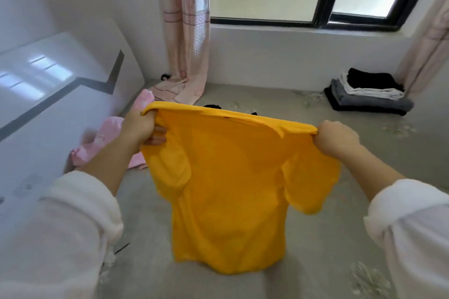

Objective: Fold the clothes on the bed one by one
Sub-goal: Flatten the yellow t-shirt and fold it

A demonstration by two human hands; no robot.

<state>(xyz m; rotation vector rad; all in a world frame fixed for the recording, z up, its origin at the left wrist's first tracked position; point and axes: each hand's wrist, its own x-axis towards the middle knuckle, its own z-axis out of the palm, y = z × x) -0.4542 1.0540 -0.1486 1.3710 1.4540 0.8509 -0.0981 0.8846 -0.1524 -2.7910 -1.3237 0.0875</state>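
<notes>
Left hand (pixel 142 126) and right hand (pixel 337 138), two hands fisted, grip one yellow shirt (pixel 230 189) above bed (pixel 315 262)

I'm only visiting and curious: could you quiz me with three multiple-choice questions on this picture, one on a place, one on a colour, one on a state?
1. Where is the folded stack? A. far right of the bed, by the curtain. B. on the windowsill. C. on the floor.
2. What colour is the held shirt? A. pink. B. grey. C. yellow.
3. How is the shirt now? A. folded flat. B. hanging, stretched between left grip and right grip. C. draped over a chair.
Answers: A, the stack lies at the bed's far right; C, its cloth is plainly yellow; B, both grips hold its top edge while it hangs.
</notes>
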